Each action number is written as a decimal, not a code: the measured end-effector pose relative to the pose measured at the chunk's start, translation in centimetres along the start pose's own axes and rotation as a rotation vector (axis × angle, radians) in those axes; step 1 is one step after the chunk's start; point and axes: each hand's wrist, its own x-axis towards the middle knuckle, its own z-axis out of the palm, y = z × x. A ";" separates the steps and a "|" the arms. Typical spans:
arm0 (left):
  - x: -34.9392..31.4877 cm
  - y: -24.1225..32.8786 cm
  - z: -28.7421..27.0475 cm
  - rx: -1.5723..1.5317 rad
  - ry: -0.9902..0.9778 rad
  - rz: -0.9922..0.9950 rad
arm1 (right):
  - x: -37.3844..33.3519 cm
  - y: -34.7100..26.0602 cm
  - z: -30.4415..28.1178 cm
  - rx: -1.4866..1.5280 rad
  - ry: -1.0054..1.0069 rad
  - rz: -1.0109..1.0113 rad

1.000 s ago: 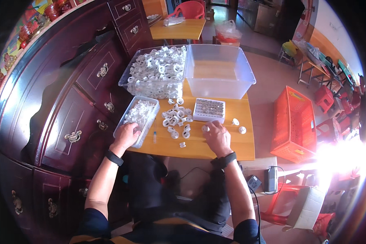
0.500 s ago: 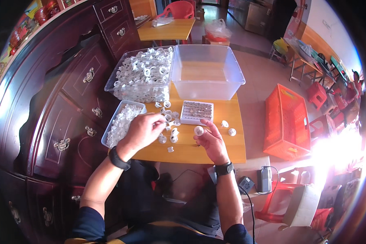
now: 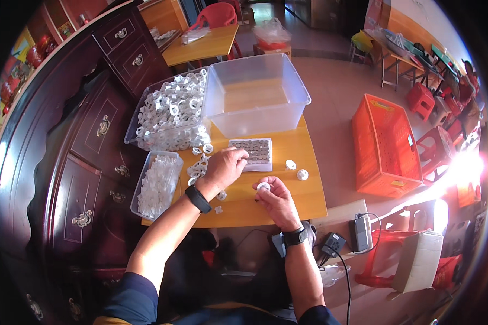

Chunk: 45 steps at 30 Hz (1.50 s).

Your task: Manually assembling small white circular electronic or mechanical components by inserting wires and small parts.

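My left hand [image 3: 225,170] reaches to the left side of a small white tray [image 3: 255,168] filled with rows of little greyish round pieces. Its fingers are pinched together over the tray's edge; whatever is between them cannot be made out. Nearer to me, my right hand [image 3: 278,203] grips a white round plastic part [image 3: 263,187] between thumb and fingers. Several similar white ring-shaped parts [image 3: 207,148] lie left of the tray, partly hidden by my left hand. To the right rest two white round parts, one farther [image 3: 290,164] and one nearer [image 3: 302,174]. A small white piece [image 3: 218,210] lies near the front edge.
A clear bin heaped with white parts [image 3: 171,111] stands at the back left of the table [image 3: 306,200], beside an empty clear bin [image 3: 265,122]. A smaller tub of translucent pieces [image 3: 160,184] is at the left. An orange crate [image 3: 387,146] sits on the floor; a dark cabinet [image 3: 87,157] borders the left.
My left hand has moved right, from the loose white parts to the tray. My right hand keeps its white part, its fingers now curled closer around it. The whole view has shifted.
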 end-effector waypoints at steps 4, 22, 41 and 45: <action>0.8 -0.4 0.1 0.034 -0.010 0.002 | -0.3 -0.6 0.7 0.017 0.086 0.021; -4.1 4.3 -2.8 -0.578 0.149 -0.148 | -0.8 -1.0 0.6 0.219 0.027 0.069; -6.1 6.3 -3.2 -0.347 0.096 0.000 | -0.8 -1.0 0.3 0.354 -0.113 0.103; -5.7 7.4 -4.1 -0.231 0.124 0.094 | -0.8 -1.0 0.1 0.351 -0.128 0.095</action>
